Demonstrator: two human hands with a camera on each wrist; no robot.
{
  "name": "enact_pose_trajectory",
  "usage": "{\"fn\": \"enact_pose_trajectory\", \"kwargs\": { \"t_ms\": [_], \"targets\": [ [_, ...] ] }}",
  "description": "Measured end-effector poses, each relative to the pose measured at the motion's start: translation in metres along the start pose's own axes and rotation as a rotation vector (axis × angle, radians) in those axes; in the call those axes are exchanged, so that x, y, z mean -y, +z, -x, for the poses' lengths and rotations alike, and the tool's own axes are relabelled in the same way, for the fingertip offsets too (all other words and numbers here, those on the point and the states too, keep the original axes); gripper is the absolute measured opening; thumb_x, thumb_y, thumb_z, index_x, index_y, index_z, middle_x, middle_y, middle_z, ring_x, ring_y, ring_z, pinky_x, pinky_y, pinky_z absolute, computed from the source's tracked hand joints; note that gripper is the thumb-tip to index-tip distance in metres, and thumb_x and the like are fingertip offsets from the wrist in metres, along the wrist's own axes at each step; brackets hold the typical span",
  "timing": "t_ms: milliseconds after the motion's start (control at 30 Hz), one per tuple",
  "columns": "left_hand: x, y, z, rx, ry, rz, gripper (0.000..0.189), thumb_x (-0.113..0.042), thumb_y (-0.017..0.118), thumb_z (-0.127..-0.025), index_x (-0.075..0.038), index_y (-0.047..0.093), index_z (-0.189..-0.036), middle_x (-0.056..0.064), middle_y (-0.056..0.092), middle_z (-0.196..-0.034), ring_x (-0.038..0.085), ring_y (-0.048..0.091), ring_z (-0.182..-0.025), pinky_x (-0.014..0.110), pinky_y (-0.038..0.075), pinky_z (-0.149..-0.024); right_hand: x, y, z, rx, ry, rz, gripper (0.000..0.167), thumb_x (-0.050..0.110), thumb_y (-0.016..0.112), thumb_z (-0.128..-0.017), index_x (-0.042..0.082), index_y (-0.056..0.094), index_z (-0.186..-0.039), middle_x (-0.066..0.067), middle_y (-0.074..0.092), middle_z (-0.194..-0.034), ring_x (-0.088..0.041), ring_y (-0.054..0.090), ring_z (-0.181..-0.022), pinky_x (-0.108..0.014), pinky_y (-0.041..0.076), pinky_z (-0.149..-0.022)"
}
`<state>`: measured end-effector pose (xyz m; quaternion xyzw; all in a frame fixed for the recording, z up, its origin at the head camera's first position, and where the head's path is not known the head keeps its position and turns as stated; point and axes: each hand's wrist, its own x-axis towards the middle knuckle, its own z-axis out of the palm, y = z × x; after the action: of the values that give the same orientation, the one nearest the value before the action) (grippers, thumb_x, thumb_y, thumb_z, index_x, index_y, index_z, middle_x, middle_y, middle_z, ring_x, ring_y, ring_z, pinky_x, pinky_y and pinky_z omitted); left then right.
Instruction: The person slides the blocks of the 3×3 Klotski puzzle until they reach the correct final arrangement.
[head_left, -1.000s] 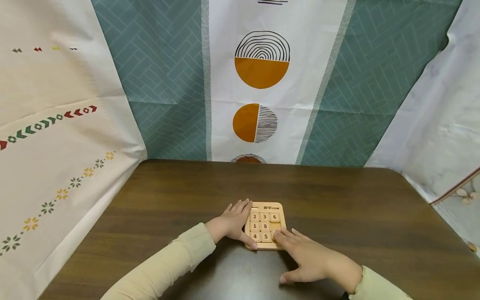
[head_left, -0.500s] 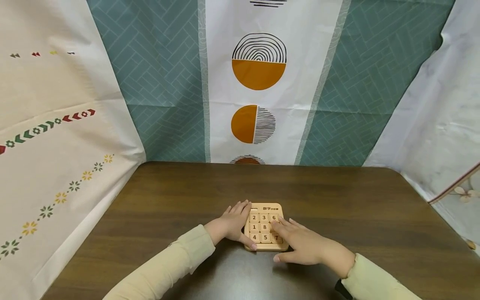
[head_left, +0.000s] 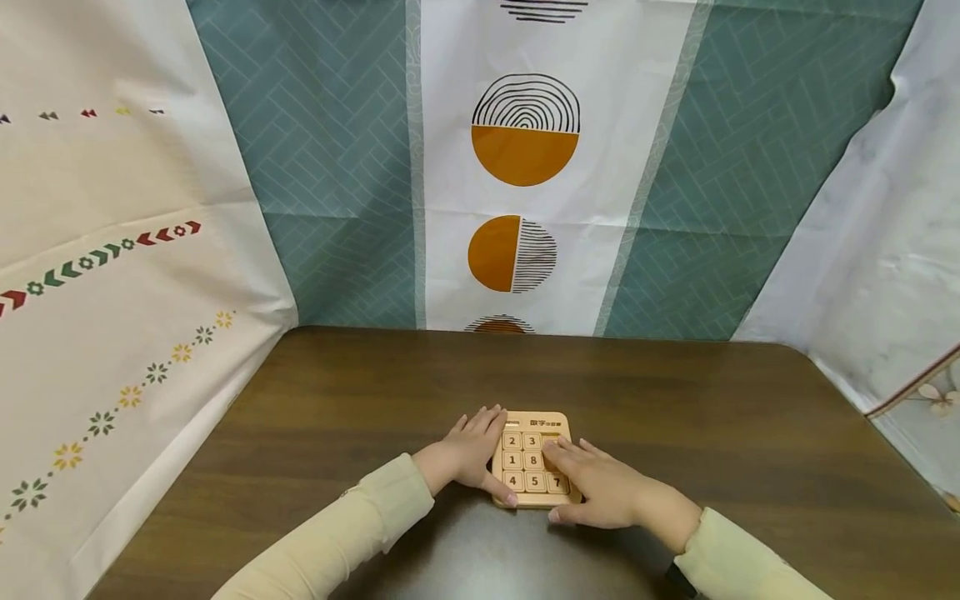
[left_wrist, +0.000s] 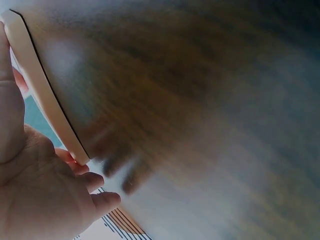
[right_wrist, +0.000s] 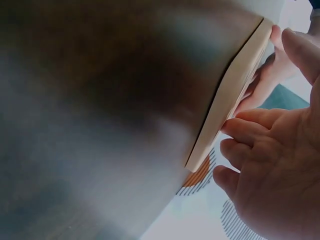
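Left hand [head_left: 472, 451] grips number board [head_left: 533, 461] by its left edge; right hand [head_left: 609, 490] — fingers [head_left: 564, 458] extended — touches its right side.

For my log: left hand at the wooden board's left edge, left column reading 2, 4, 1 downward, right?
Wrong order: in the head view, the left column reads 2, 1, 4 downward. The left hand is at the left edge of the wooden board.

number board [head_left: 537, 501]: smooth wood | tabletop [head_left: 465, 375]: glossy woodgrain | hanging [head_left: 345, 167]: creased cloth
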<state>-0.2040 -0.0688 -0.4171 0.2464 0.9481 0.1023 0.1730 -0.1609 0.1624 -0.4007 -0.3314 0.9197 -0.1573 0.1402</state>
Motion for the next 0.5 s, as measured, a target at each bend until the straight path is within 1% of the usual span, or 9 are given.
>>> {"fn": "enact_pose_trajectory", "kwargs": {
  "t_ms": [233,367,500],
  "targets": [
    [0.0,-0.003,-0.001,0.008,0.001,0.006,0.126,-0.069,0.072,-0.065,-0.008,0.007,-0.154,0.01,0.006,-0.16,0.028,0.008,-0.147,0.049,0.013,-0.117,0.009,0.002,0.01,0.015,-0.004,0.058,0.089,0.053,0.064,-0.084,-0.001,0.032,-0.147,-0.015,0.034,-0.152,-0.031,0.027,-0.142,-0.051,0.018,-0.115],
    [0.0,-0.004,0.0,0.006,0.001,0.011,0.126,-0.068,0.073,-0.065,-0.007,0.008,-0.153,0.011,0.007,-0.16,0.028,0.009,-0.147,0.049,0.013,-0.117,0.012,0.0,0.012,0.029,-0.006,0.053,0.088,0.053,0.064,-0.084,-0.001,0.032,-0.147,-0.015,0.034,-0.152,-0.03,0.025,-0.143,-0.051,0.017,-0.115],
    [-0.004,-0.006,0.003,0.011,0.005,0.013,0.125,-0.067,0.074,-0.065,-0.005,0.01,-0.153,0.012,0.008,-0.16,0.029,0.01,-0.147,0.049,0.014,-0.117,0.012,-0.002,0.009,0.004,-0.034,0.043,0.083,0.05,0.064,-0.086,-0.001,0.035,-0.145,-0.016,0.037,-0.15,-0.033,0.025,-0.143,-0.052,0.017,-0.115]
  ]
}}
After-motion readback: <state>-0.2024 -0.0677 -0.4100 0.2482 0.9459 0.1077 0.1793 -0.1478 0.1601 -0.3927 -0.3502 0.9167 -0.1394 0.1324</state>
